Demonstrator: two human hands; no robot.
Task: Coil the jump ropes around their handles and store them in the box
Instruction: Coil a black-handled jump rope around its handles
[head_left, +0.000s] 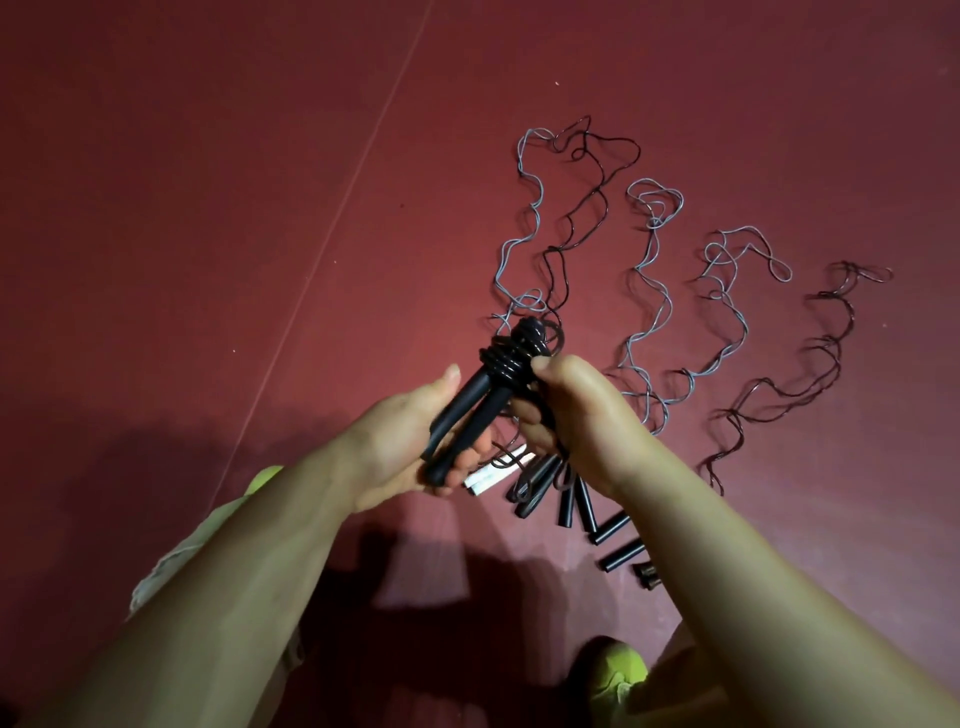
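Forearms reach up from six o'clock. Left hand (410, 441) grips the paired black handles (467, 410) together so they serve as one spool; right hand (566, 410) pinches the rope (511, 358) at its few turns near the top, likely keeping tension. Other ropes (670, 312) trail across the red floor (208, 182) toward two o'clock, uncoiled. No box shows. No writing legible.

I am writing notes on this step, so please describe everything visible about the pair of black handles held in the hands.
The black handles are two matte, rod-like grips held side by side, tilted up and to the right. Several turns of black rope are coiled around their upper ends. The left hand holds their lower ends; the right hand pinches the rope beside the coil. They are lifted above the red floor.
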